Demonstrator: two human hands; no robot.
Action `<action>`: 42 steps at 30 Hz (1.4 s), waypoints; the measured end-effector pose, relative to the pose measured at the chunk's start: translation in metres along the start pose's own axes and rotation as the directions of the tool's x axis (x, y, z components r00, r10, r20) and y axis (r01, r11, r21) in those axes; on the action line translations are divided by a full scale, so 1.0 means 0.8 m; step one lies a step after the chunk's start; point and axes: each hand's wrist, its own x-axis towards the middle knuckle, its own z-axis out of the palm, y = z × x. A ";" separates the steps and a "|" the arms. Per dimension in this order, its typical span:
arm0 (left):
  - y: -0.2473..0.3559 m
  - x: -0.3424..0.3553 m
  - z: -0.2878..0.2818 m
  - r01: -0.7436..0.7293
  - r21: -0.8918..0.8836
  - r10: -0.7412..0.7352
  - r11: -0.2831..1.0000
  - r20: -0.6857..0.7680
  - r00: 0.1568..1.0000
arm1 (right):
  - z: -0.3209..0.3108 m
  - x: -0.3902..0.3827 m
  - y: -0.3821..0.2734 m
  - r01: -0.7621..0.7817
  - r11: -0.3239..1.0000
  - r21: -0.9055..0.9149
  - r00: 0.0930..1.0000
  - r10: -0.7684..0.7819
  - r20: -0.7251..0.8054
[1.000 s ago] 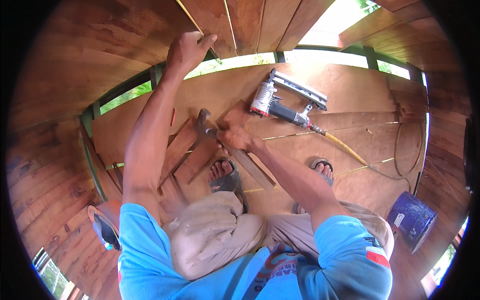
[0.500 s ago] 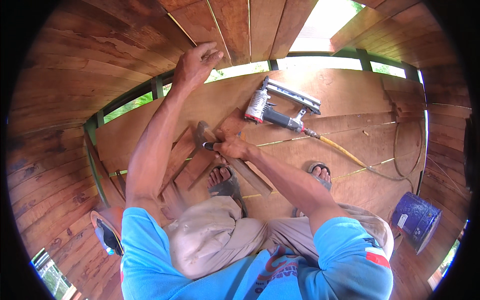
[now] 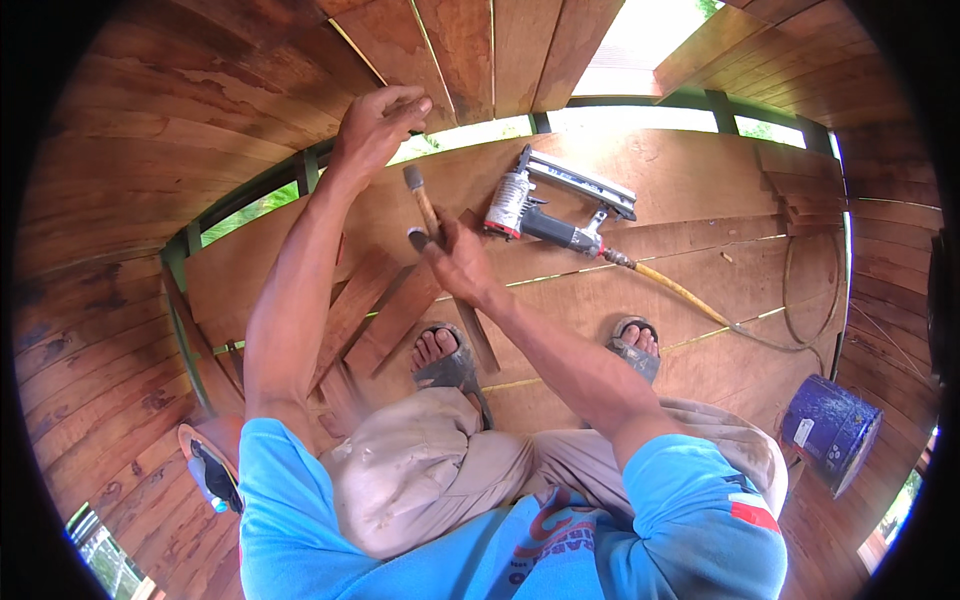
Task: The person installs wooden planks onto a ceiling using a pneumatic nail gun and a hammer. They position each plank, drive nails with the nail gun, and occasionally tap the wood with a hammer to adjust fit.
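My right hand [image 3: 462, 258] grips a hammer [image 3: 428, 208] above wood strips [image 3: 398, 318]; my left hand [image 3: 372, 130] curls near the boards [image 3: 462, 65], contents indeterminable. Good control: firm grip, left fingers clear.

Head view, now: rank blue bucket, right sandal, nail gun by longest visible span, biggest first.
1. nail gun
2. blue bucket
3. right sandal, partly hidden by the trousers

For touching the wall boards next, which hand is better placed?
Probably the left hand: it appears close to the wall boards, though I cannot tell whether it holds something. The right hand is lower in view, gripping a wooden-handled tool.
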 end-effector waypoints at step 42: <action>-0.061 -0.059 0.002 0.281 0.051 -0.283 0.958 0.047 0.958 | -0.046 0.013 -0.023 -0.193 0.855 0.482 0.981 0.179 0.076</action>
